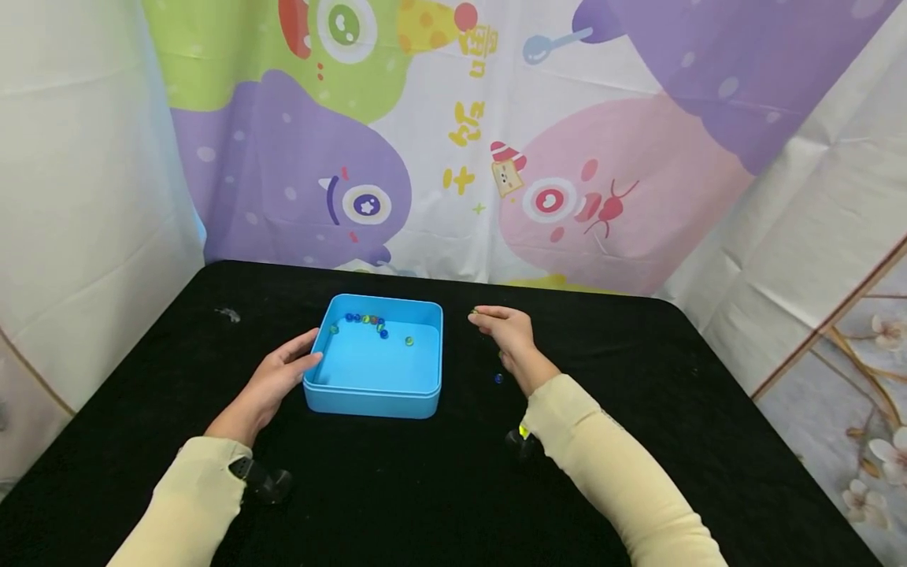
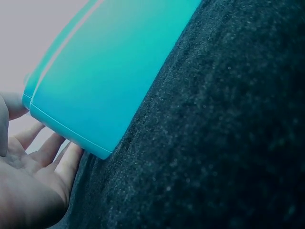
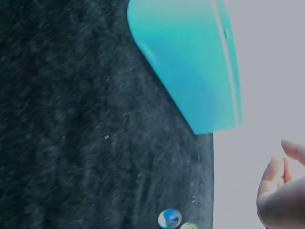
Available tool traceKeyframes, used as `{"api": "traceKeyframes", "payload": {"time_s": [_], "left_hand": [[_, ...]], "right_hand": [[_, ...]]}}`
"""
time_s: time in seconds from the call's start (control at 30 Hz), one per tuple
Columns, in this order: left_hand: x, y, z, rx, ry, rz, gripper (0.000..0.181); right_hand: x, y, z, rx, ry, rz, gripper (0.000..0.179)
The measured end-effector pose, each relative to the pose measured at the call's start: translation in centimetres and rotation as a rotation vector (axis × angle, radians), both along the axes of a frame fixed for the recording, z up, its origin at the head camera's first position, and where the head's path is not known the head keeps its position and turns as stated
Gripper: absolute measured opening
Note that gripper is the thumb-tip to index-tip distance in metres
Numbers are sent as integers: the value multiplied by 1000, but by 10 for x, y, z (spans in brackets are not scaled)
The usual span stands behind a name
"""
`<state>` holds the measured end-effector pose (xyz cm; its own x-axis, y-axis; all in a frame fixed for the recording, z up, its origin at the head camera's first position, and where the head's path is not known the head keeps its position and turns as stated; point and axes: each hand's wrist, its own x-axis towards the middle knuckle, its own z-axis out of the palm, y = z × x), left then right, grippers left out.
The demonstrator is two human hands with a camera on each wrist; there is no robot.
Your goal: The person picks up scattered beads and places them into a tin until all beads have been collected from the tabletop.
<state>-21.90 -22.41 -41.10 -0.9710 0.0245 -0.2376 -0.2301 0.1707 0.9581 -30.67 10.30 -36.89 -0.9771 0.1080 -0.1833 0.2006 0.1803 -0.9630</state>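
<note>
A light-blue square plastic box [image 1: 374, 403] stands on the black cloth, with several glass marbles [image 1: 383, 334] inside, mostly along its far wall. My left hand [image 1: 275, 379] grips the box's left wall, thumb at the rim and fingers along the outside; the left wrist view shows those fingers [image 2: 64, 164] against the box's corner. To the right of the box, my right hand [image 1: 512, 335] is raised over the cloth and pinches a small yellowish-green marble [image 1: 474, 312] between thumb and fingertips. Below that hand, a blue marble [image 1: 499, 379] lies on the cloth.
A yellow-green marble [image 3: 189, 225] shows beside the blue one at the bottom of the right wrist view. A small crumpled clear scrap [image 1: 229, 314] lies at the far left of the black table [image 1: 397, 496]. Behind the table hangs a cartoon-print curtain [image 1: 453, 197].
</note>
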Motion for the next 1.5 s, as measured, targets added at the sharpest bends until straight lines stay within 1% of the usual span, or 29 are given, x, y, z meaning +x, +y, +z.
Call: {"api": "traceKeyframes", "payload": {"time_s": [0.2,0.5,0.7,0.8,1.07,1.37,1.5], "left_hand": [[0,0,1,0,1,3,62],[-1,1,0,-7,4,5,62],[0,0,0,0,1,7,61],[0,0,0,6,1,3,61],[1,1,1,14,18,6,61],[0,2,1,11,16,5,61],[0,2,0,9,11,6,61]], "right_hand": [[-3,-15,12,-17,37,11,22],[1,-41,29,-51,78,74,22],[2,-56,38,-86,80,93,22],[4,-63,43,-87,74,98,23],[8,-81,50,-79,84,117,21],[12,-96,54,-147,106,136,28],[15,-99,57,-164,111,143,26]]}}
